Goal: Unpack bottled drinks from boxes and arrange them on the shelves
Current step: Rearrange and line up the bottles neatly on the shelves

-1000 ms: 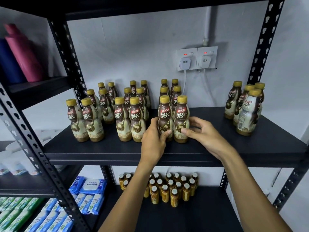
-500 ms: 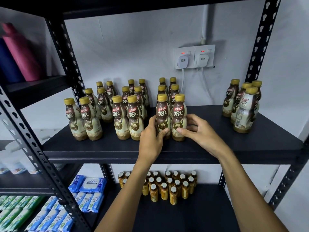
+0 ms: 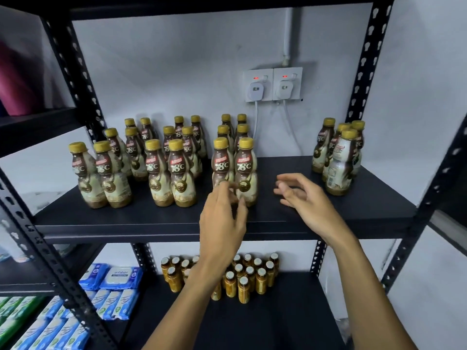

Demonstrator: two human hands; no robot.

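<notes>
Several gold-capped coffee bottles stand in paired rows on the black shelf (image 3: 290, 173). The front pair of the middle-right row is a left bottle (image 3: 222, 162) and a right bottle (image 3: 246, 168). My left hand (image 3: 222, 221) hovers just in front of this pair, fingers loosely bent, holding nothing. My right hand (image 3: 303, 195) floats to the right of the pair, clear of it, fingers relaxed and empty. A separate cluster of bottles (image 3: 340, 157) stands at the shelf's right end.
Small amber bottles (image 3: 249, 276) crowd the lower shelf beneath my arms. Blue wipe packs (image 3: 121, 276) lie lower left. Two wall sockets with plugs (image 3: 273, 84) and hanging cords sit behind the bottles. Black uprights (image 3: 364, 61) frame the shelf.
Both hands have let go of the front pair of bottles and drawn back. The right hand has moved off to the right.
</notes>
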